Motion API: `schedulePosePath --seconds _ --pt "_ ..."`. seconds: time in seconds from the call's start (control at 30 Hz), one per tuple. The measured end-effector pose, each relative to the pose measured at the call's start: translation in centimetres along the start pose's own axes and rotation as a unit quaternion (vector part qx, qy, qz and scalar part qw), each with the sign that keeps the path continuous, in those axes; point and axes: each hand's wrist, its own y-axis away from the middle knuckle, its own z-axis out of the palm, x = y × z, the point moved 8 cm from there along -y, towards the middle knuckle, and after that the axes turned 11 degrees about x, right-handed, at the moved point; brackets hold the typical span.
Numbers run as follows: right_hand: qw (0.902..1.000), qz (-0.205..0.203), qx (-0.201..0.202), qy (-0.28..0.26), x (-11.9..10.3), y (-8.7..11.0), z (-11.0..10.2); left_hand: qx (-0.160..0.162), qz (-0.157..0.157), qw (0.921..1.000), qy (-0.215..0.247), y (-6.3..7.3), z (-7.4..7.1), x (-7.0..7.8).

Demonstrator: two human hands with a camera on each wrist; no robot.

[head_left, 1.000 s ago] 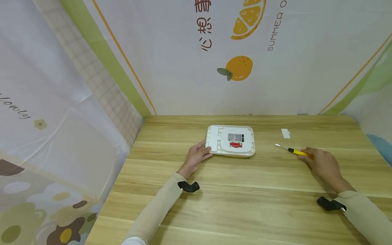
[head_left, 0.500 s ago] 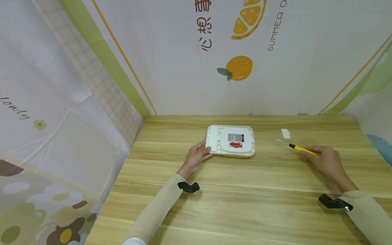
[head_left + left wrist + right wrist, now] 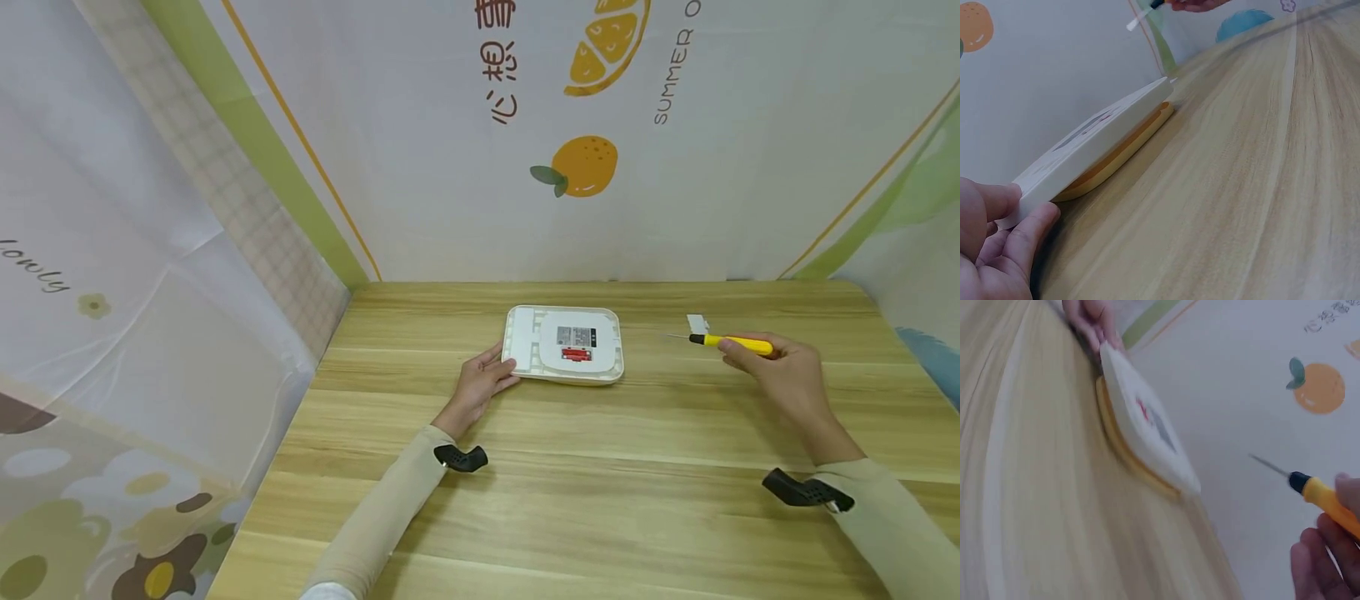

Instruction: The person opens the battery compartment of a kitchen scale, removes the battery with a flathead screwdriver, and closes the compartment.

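A flat white rounded device [image 3: 528,342] lies with its labelled underside up. A red battery [image 3: 577,355] sits in its uncovered compartment, and a yellow layer [image 3: 1116,164] shows beneath the white body. My left hand [image 3: 477,389] pinches its near left corner, thumb on top and fingers under the edge. My right hand [image 3: 786,371] holds a screwdriver [image 3: 738,343] with a yellow and black handle, raised over the table. Its thin metal shaft points left toward the device, apart from it. Just behind the handle lies a small white battery cover [image 3: 697,322].
The wooden table [image 3: 570,475] ends at the back against a printed white curtain [image 3: 420,167], with more cloth hanging on the left. Each forearm carries a black wrist mount [image 3: 460,457].
My right hand first shifted a little right, then lifted and turned the screwdriver from slanting to almost level, shaft pointing left. My left hand and the device stay put.
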Motion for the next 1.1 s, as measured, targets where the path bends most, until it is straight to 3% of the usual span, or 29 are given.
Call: schedulePosePath --seconds 0.03,0.07,0.13,0.17,0.23,0.27,0.37,0.57,0.67,0.8,0.97,1.1 --pt "0.9966 0.017 -0.006 -0.080 -0.3 0.0 0.5 0.000 0.001 1.0000 -0.001 0.0 0.0 0.0" --pt "0.9854 0.032 -0.012 -0.167 -0.8 0.0 1.1 0.000 0.001 1.0000 -0.001 -0.1 0.0 0.0" --pt "0.9479 0.056 -0.021 -0.313 -1.6 0.0 2.1 0.000 0.001 1.0000 0.001 -0.1 0.0 0.0" --pt "0.9327 0.060 -0.023 -0.355 -2.0 -0.1 2.5 0.000 -0.001 1.0000 0.003 -0.1 0.0 0.0" --pt "0.9044 0.063 -0.028 -0.421 -2.8 -0.1 3.2 -0.002 -0.001 1.0000 0.004 0.0 0.0 0.0" --pt "0.8973 0.061 -0.028 -0.436 -3.1 -0.1 3.5 -0.002 -0.002 1.0000 0.005 0.0 0.0 -0.1" --pt "0.8900 0.055 -0.025 -0.452 -3.7 -0.2 4.3 -0.003 -0.003 1.0000 0.007 -0.1 0.0 -0.2" --pt "0.9152 0.014 -0.027 -0.402 -4.5 -0.4 6.1 -0.004 -0.001 1.0000 0.009 0.0 0.1 -0.2" --pt "0.9414 -0.023 -0.019 -0.336 -4.9 -0.5 7.1 -0.002 -0.002 0.9999 0.010 0.0 0.1 -0.2" --pt "0.9744 -0.090 0.005 -0.206 -5.3 -0.3 8.6 0.000 -0.003 1.0000 0.009 -0.1 0.0 -0.2" --pt "0.9889 -0.120 0.023 -0.084 -4.9 0.1 10.8 -0.004 -0.006 0.9999 0.010 -0.1 0.0 -0.3" --pt "0.9924 -0.115 0.028 -0.034 -4.3 0.1 12.2 -0.007 -0.007 0.9999 0.013 0.0 0.0 -0.2"
